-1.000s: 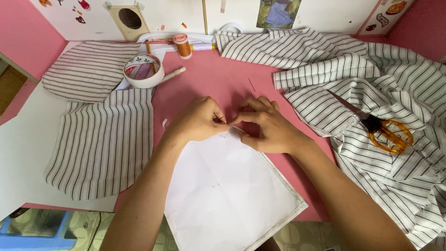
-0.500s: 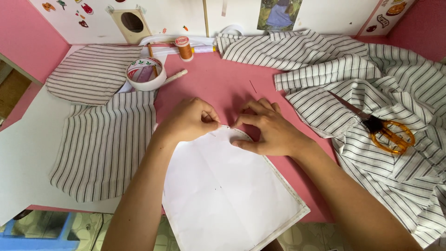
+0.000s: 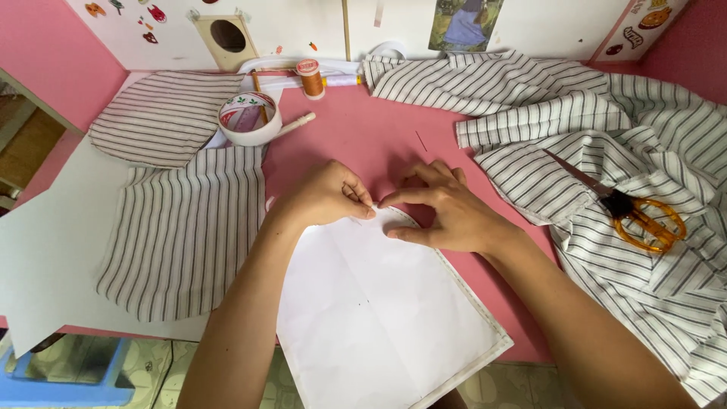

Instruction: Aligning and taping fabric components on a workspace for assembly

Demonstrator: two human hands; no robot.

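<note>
On the pink table, both hands' grip pinched on white paper pattern, orange thread spool beyond.

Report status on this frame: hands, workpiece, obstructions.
Left hand and right hand both pinching top edge of white paper pattern. Pattern flat on pink table. Scissors off right on striped fabric, nothing blocking.

Two bare forearms enter from the near edge and end in two bare hands, the left hand and the right hand. No sleeve shows on either arm (both are uncovered up to the bottom of the frame). No ring, watch, bracelet or glove is visible on either hand or wrist. The fingernails that show look short and plain. Nothing else of the person appears.
</note>
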